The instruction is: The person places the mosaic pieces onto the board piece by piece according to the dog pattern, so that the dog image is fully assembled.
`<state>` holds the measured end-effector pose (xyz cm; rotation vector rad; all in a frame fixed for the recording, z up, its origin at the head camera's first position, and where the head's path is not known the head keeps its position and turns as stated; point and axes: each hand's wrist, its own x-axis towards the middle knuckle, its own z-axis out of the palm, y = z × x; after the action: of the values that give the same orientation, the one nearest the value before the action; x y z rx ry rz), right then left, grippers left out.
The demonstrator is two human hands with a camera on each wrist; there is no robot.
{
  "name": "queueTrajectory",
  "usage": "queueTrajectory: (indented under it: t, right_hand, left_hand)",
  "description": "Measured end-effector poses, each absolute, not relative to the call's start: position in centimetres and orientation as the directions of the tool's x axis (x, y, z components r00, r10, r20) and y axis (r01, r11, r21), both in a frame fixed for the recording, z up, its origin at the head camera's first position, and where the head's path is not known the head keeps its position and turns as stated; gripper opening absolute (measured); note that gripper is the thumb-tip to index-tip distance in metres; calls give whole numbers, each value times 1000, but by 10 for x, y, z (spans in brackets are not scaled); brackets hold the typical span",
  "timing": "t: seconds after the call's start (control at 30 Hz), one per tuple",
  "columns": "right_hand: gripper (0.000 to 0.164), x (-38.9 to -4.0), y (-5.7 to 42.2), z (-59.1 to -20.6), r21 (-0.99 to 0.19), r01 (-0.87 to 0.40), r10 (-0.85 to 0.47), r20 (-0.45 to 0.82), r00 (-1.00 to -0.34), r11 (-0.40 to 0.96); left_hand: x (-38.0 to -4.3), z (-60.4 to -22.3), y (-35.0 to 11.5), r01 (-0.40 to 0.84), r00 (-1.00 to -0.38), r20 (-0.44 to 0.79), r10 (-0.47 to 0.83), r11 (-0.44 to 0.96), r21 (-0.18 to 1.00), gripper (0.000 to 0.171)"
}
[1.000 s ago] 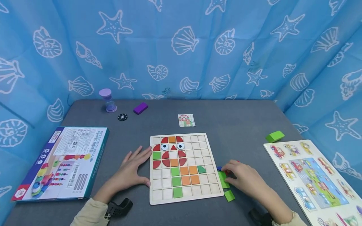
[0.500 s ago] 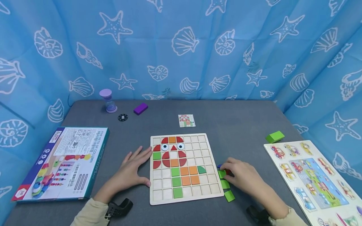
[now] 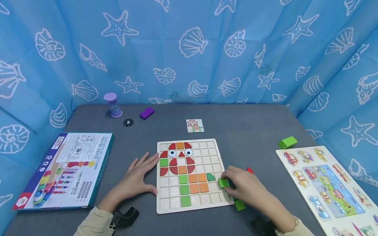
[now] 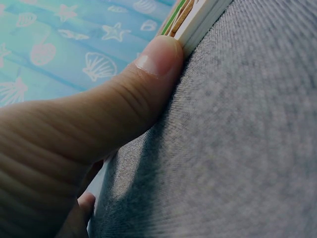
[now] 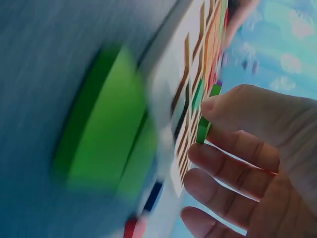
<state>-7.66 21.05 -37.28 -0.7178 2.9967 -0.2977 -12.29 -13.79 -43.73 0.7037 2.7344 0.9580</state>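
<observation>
A wooden grid board point(image 3: 203, 144) lies in front of me in the head view. Red, orange and green pieces and two eye discs fill some of its cells. My left hand point(image 3: 137, 178) rests beside the board's left side, its fingers spread and its thumb against the edge. Over the right edge, my right hand point(image 3: 249, 186) pinches a green square tile point(image 3: 223, 183) between thumb and finger, near the dark green rounded piece point(image 3: 210, 177). Loose green tiles point(image 3: 240, 205) lie partly hidden beneath that hand, and a red piece point(image 3: 249, 170) shows behind it.
A small picture card point(image 3: 195, 126) lies beyond the board. At left are a toy box point(image 3: 101, 164), an hourglass point(image 3: 115, 108), a black disc point(image 3: 128, 122) and a purple block point(image 3: 147, 113). A green block point(image 3: 287, 142) and a vehicle puzzle point(image 3: 327, 190) are at right.
My right hand has picked up a green tile from the loose pieces and moved it left over the board's right edge. My left hand has stayed in place.
</observation>
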Motion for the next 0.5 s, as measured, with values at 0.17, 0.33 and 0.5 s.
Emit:
queueTrajectory:
  t: [0.17, 0.33, 0.5]
  right_hand:
    - [24, -78, 192, -377, -188, -509, -520, -9, -854, 840]
    - [24, -78, 187, -380, -163, -506, -514, -11, -857, 847]
    - [25, -78, 183, -378, -163, -497, -507, -24, -862, 852]
  left_hand:
    - [-123, -438, -138, 374, -877, -2, 480, 686, 624, 111]
    - [-124, -440, -139, 378, -875, 0, 485, 682, 626, 111]
    - [-124, -439, -139, 379, -876, 6, 483, 680, 628, 111]
